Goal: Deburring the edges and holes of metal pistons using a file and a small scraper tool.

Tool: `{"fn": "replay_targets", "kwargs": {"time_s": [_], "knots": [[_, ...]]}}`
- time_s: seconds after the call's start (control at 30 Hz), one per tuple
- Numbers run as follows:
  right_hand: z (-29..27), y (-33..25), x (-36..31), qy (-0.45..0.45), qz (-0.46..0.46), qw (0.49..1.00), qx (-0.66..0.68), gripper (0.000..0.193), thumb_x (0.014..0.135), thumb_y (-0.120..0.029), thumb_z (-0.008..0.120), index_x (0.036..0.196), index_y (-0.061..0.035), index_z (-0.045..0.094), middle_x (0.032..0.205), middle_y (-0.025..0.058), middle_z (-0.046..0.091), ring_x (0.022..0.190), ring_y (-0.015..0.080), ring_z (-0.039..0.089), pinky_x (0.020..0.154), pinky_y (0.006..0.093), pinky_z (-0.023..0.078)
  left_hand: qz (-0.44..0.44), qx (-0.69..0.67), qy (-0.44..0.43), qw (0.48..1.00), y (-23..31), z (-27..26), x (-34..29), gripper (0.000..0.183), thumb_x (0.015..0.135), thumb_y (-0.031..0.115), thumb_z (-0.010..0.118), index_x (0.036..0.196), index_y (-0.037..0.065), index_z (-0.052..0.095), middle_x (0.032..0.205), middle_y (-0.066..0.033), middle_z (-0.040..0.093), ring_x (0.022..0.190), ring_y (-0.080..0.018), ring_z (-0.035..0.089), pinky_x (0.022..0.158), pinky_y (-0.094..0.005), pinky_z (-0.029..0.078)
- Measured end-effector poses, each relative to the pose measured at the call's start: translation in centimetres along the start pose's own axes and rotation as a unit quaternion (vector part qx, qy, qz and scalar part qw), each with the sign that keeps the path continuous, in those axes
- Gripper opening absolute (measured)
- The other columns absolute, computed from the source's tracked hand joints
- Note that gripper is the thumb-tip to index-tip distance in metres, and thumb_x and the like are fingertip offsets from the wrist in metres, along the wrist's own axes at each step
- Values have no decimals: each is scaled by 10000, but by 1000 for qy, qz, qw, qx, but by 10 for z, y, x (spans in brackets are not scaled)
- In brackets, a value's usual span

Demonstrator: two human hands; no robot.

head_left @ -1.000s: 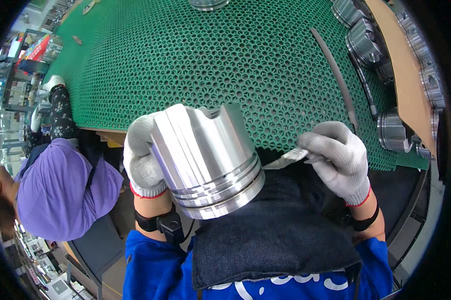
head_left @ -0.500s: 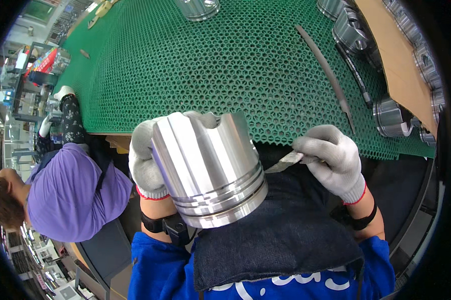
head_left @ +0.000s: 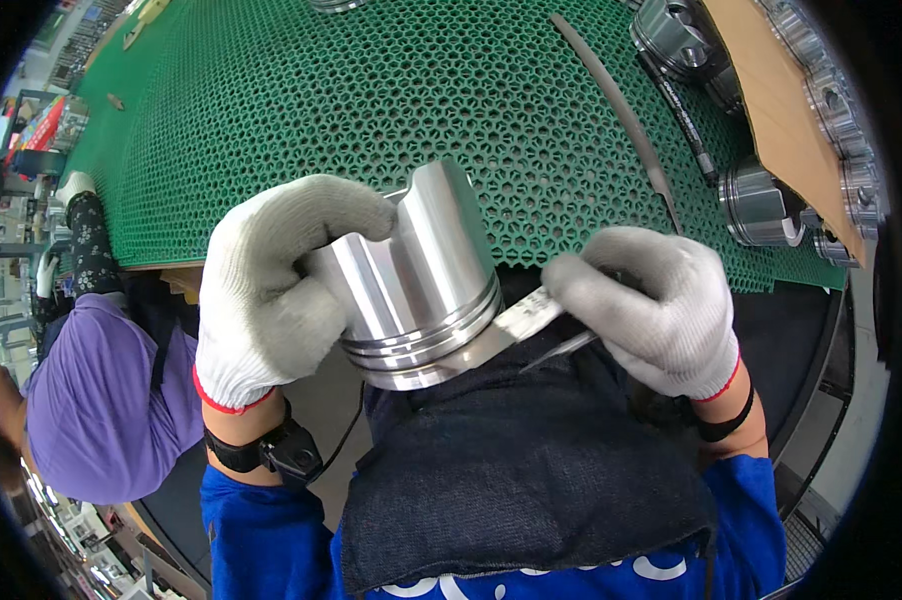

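Observation:
A shiny metal piston (head_left: pixel 426 260) is tilted in front of me, with its ring grooves toward the lower end. My gloved left hand (head_left: pixel 271 275) is closed on its left side, fingers hooked over the upper edge. In my gloved right hand (head_left: pixel 656 310), pinched between thumb and fingers, is a flat metal blade (head_left: pixel 533 312) with a whitish wrapped part. Its bare end lies against the piston's grooved band; I cannot tell whether it sits inside a groove. A thin pointed metal piece (head_left: pixel 559 353) also sticks out below the right fingers.
Green honeycomb matting (head_left: pixel 371 110) covers the bench. On it lie a curved grey strip (head_left: pixel 621 100) and a black marker (head_left: pixel 679 115). More pistons (head_left: pixel 756 205) stand at the right beside a cardboard sheet (head_left: pixel 791 120). A person in purple (head_left: pixel 111 400) works at the left.
The piston has moved farther from the camera, and my left hand shows more fully around it. My right hand has brought the blade left onto the piston's grooved band; the pointed piece now shows.

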State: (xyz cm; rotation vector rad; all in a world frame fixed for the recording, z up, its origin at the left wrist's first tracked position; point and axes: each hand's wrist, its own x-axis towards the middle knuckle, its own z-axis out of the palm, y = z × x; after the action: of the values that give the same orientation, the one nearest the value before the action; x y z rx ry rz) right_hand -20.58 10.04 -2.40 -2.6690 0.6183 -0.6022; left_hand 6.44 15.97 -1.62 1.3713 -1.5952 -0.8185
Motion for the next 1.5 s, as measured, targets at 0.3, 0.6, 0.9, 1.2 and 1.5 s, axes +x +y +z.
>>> {"fn": "replay_targets", "kwargs": {"time_s": [0.3, 0.6, 0.9, 1.2, 1.5], "knots": [[-8, 39, -21, 64, 95, 993, -27, 357, 906, -17, 507, 1249, -44, 603, 1210, 159, 638, 968, 264, 664, 856, 363, 538, -137, -695, 117, 696, -55, 33, -22, 399, 875, 165, 595, 1240, 3, 581, 1213, -164, 634, 962, -310, 685, 790, -373, 598], [0, 0, -40, -466, -81, 799, 371, 470, 913, -229, 568, 1379, -255, 518, 976, 77, 647, 766, 260, 678, 659, 351, 572, -126, -788, 132, 587, -20, 50, -18, 552, 926, 506, 597, 1306, 108, 564, 1223, -61, 653, 1069, -205, 654, 862, -384, 594], [16, 2, -39, -387, -91, 749, 530, 321, 991, -205, 507, 1294, -123, 573, 1179, 133, 614, 986, 291, 649, 818, 373, 553, -129, -715, 88, 681, -21, 44, -15, 669, 859, 553, 639, 1285, 42, 566, 1252, -127, 635, 1082, -274, 637, 948, -418, 505], [3, 13, -19, 73, 401, 754, 516, 321, 852, -108, 461, 1126, 40, 542, 851, 149, 633, 508, 118, 564, 413, 208, 437, 231, 471, -96, 846, -30, -10, 35, 320, 814, 321, 722, 939, 46, 616, 1331, -249, 514, 1272, -518, 432, 962, -557, 438], [33, 52, 25, 97, 77, 991, -48, 538, 791, 77, 535, 1287, -116, 610, 873, 95, 632, 655, 237, 599, 586, 325, 498, 206, 174, 82, 960, -46, 9, 68, 166, 888, 142, 597, 946, -10, 631, 1040, -154, 578, 938, -268, 562, 875, -371, 452]]}}
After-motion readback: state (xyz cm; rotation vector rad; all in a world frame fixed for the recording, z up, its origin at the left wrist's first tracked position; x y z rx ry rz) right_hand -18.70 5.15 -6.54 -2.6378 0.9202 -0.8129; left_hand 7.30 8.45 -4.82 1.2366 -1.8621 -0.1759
